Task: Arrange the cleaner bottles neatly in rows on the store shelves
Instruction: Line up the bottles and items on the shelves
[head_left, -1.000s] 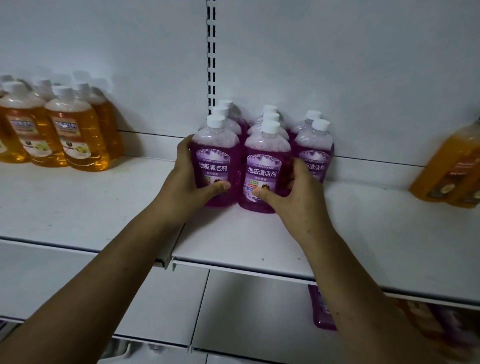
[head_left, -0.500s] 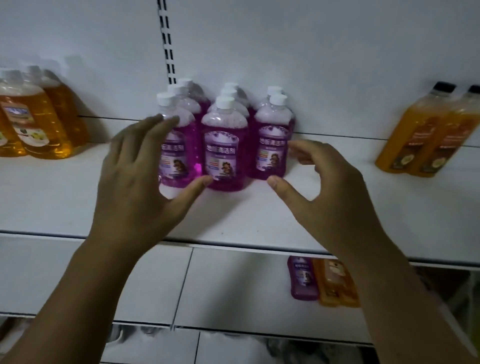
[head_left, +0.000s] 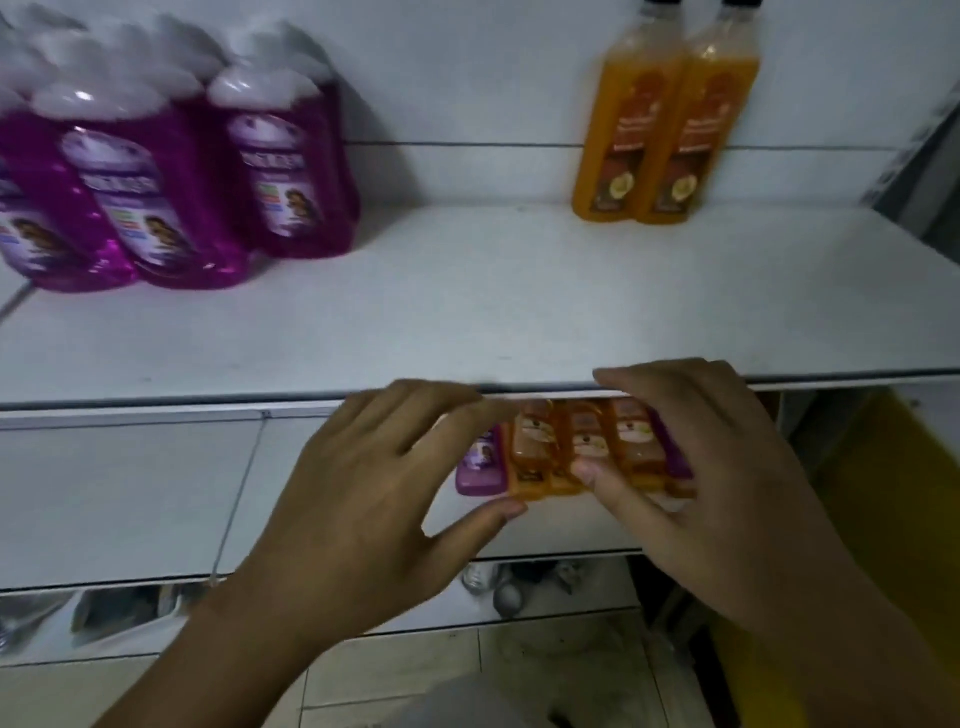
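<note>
The left hand and right hand are hovering before the lower shelf, each grip spread, thumb apart from fingers, clasping nothing. They are partly covering small orange bottles and a purple one, whose tops are hiding under the upper shelf. Farther back, blurred purple cleaner bottles are standing left and two tall orange bottles right, caps cut off, with open shelf lying between.
</note>
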